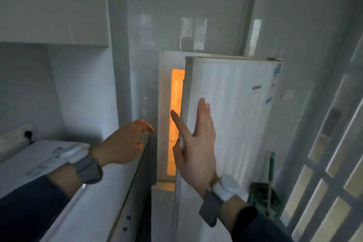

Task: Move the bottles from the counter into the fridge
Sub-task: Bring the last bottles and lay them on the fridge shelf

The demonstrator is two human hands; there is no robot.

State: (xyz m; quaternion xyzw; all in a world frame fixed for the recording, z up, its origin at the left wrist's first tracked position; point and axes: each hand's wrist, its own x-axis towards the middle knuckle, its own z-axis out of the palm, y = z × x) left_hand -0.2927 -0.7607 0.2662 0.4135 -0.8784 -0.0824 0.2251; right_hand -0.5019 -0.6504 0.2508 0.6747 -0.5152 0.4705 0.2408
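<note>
A white counter [102, 192] runs along the left; no bottles show on it. The left hand [125, 143] hovers over its far right edge, fingers loosely spread, holding nothing. Just right, the fridge [164, 104] stands ajar, a narrow lit gap showing. The right hand [196, 143] lies flat against the fridge door [235, 114] near its free edge, fingers straight.

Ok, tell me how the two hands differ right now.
The right hand lies flat against the front of the fridge door, fingers straight and pointing up; the left hand touches nothing that can be made out, hovering over the counter edge with fingers loosely curled. The right hand's thumb reaches across the lit gap beside the door; the left hand stops short of the fridge. Both hold nothing, and both wrists wear a grey band.
</note>
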